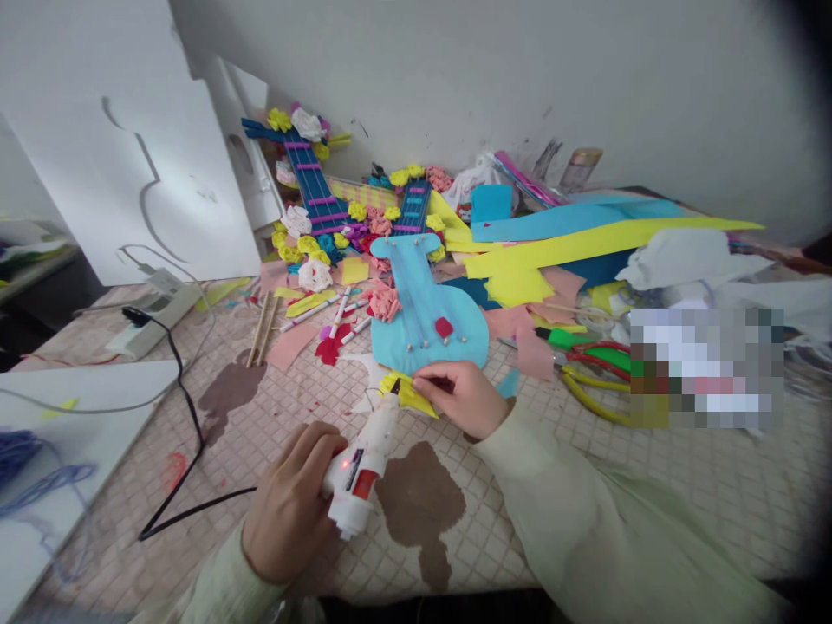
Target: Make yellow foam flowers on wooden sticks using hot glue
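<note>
Spreading bare along much of its near edge, the grid-patterned table (312, 388) is carrying a smooth blue guitar-shaped cutout (422, 299) at its middle, while pixelation is hiding things toward the right edge. The left hand (292, 503) is gripping a white glue gun (365, 468), its fingertips mostly hidden, and the right hand (464, 399) is pinching crinkled yellow paper (417, 399) beside the cutout's near edge.

Glue gun (372, 464) white w/ red panel; guitar cutout (429, 316) lt blue; tablecloth (312, 555) beige, grid pattern.
</note>
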Demonstrator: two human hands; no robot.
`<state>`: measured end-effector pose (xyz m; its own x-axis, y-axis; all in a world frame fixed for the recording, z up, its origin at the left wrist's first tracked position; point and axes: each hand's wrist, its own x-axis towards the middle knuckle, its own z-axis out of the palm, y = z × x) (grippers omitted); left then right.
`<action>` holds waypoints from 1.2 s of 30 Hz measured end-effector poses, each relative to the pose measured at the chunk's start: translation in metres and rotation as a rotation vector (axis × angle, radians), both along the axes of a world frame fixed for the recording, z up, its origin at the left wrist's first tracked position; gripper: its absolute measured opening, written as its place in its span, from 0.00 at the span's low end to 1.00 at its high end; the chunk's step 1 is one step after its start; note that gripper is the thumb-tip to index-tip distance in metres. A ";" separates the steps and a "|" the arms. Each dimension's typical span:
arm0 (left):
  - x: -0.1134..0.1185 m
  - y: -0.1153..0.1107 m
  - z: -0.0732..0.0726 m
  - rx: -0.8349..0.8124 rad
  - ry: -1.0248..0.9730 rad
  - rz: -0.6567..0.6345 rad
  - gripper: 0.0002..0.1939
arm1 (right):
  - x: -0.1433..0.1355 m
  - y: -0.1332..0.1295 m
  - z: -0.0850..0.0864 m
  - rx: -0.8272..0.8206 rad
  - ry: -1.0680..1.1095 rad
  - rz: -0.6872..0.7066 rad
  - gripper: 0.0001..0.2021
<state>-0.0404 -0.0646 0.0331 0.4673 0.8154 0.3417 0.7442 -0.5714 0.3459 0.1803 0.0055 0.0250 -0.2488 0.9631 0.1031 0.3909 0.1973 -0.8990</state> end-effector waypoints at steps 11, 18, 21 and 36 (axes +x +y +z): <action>0.001 0.000 0.001 -0.004 0.027 0.001 0.04 | 0.000 0.000 0.000 -0.007 -0.011 0.002 0.09; 0.002 0.000 0.003 -0.006 0.023 0.006 0.04 | -0.001 -0.001 0.000 -0.012 -0.007 0.003 0.09; 0.001 -0.001 0.002 0.002 0.017 0.014 0.04 | 0.000 -0.001 -0.001 -0.009 -0.003 -0.002 0.08; -0.001 -0.001 -0.001 0.007 0.012 0.008 0.05 | -0.001 -0.001 0.000 -0.017 -0.017 -0.006 0.08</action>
<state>-0.0413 -0.0653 0.0320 0.4649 0.8165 0.3423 0.7527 -0.5681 0.3328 0.1795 0.0050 0.0252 -0.2447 0.9661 0.0828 0.4077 0.1800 -0.8952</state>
